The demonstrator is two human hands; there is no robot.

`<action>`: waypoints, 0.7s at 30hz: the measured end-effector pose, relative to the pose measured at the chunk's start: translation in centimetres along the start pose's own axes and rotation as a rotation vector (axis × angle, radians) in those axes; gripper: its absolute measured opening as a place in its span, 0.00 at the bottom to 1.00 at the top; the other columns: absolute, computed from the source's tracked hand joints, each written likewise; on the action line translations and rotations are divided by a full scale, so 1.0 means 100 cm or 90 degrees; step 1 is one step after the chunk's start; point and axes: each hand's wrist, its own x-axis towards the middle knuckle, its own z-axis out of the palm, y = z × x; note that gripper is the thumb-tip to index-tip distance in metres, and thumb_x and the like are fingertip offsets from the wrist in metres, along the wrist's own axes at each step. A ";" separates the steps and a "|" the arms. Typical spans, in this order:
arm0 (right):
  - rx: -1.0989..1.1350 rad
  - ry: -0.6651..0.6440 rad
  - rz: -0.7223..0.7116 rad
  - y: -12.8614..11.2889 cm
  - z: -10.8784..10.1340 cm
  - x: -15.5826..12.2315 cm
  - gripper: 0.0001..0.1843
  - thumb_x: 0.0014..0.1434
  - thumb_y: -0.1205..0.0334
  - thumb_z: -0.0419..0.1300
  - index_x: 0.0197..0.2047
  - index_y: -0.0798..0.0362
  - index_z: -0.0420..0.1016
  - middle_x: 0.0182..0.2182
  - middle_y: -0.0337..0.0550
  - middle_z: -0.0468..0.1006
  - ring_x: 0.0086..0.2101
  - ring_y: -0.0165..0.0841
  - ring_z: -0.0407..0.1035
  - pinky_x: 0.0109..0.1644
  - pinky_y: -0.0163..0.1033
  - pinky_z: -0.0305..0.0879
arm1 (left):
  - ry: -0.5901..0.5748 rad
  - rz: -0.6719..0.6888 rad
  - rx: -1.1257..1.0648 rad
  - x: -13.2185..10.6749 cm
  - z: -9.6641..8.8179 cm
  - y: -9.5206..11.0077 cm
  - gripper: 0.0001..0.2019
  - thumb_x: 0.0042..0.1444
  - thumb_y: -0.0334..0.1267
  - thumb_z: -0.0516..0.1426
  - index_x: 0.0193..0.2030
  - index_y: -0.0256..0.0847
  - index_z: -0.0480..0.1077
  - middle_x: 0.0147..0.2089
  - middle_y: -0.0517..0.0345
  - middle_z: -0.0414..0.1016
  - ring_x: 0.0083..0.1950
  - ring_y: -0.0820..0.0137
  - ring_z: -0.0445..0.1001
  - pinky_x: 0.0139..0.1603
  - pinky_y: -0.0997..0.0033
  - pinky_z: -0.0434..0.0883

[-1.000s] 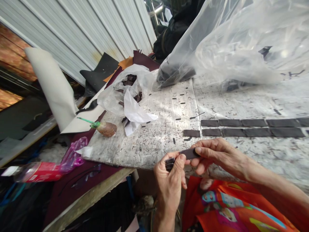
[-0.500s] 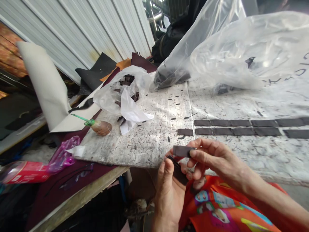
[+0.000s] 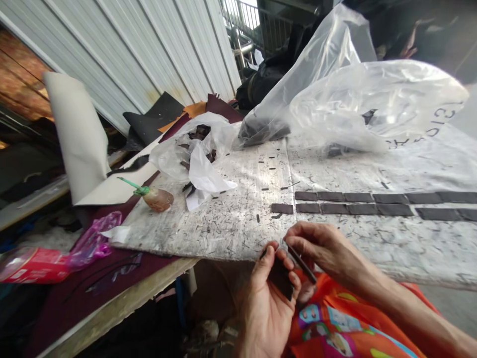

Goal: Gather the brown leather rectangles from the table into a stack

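Dark strips (image 3: 358, 198), littered board (image 3: 223, 223), ribbed wall (image 3: 130, 49)

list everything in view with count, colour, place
Worktop: one, speckled white, centre
Strip rows: two, dark brown, worktop's right half
Held strips: number unclear, dark, bottom centre
Large plastic bags: apparently two, clear, worktop's far side
Small plastic bag: one, translucent, left of those
Loose sheet: one, white, against small bag
Bulb-shaped object: one, brown and green, worktop's left
Crumpled bag: one, purple, left
Bottle: one, red label, left edge
Rolled sheet: one, whitish, left
Ribbed panel: one, whitish, upper left
Garment: one, patterned orange, bottom
Left hand: one, bottom centre
Right hand: one, right of it
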 end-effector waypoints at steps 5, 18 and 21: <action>0.154 -0.003 0.089 0.016 0.010 0.008 0.19 0.58 0.43 0.56 0.33 0.53 0.68 0.18 0.33 0.67 0.16 0.25 0.62 0.17 0.29 0.59 | -0.051 0.001 -0.023 0.014 0.004 0.001 0.09 0.60 0.27 0.52 0.35 0.31 0.73 0.30 0.54 0.74 0.28 0.75 0.75 0.27 0.77 0.73; -0.077 0.200 -0.115 -0.019 0.007 0.003 0.09 0.61 0.53 0.55 0.41 0.48 0.70 0.27 0.39 0.74 0.26 0.31 0.70 0.28 0.36 0.68 | -0.044 -0.022 -0.052 0.021 0.022 0.002 0.11 0.61 0.38 0.52 0.37 0.34 0.72 0.34 0.51 0.77 0.34 0.68 0.77 0.33 0.70 0.75; -0.279 0.117 -0.282 -0.029 0.007 0.008 0.10 0.63 0.59 0.52 0.37 0.48 0.74 0.32 0.43 0.76 0.32 0.34 0.71 0.36 0.39 0.68 | -0.093 -0.065 -0.067 0.020 0.023 0.002 0.15 0.63 0.42 0.48 0.37 0.34 0.72 0.34 0.49 0.77 0.33 0.68 0.77 0.33 0.70 0.74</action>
